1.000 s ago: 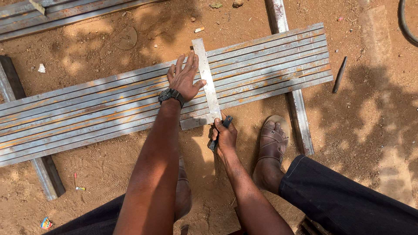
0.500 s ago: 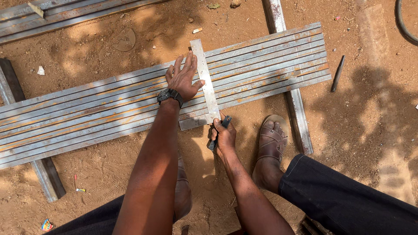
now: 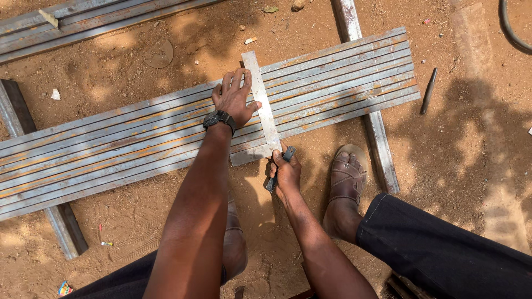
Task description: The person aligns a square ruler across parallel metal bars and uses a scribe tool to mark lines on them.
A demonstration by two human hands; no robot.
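A view straight down at a person crouched on bare reddish dirt, working over a row of long grey metal bars (image 3: 138, 149) laid side by side and running from lower left to upper right. The bars carry streaks of orange rust.

Across the bars lies a flat steel square (image 3: 262, 108), its long blade crossing them and its short leg lying along the edge of the bars nearest the person. The left hand (image 3: 233, 97) rests flat on the bars with fingers spread and pointing away, its thumb touching the blade's left edge; it grips nothing, only presses down. A black wristwatch (image 3: 219, 118) sits on that wrist.

The right hand (image 3: 285, 174) is just off the near edge of the bars, at the corner of the square, closed in a fist around a small dark marking tool (image 3: 280, 169) whose upper tip meets the foot of the blade.

Right of that hand, a foot in a brown sandal (image 3: 346, 180) stands on the dirt beside a metal rail (image 3: 379, 141) that runs under the bars. A dark chisel-like rod (image 3: 428, 91) lies on the ground beyond the right end of the bars. More metal lengths (image 3: 83, 22) lie on the dirt above the bars, at the top left.
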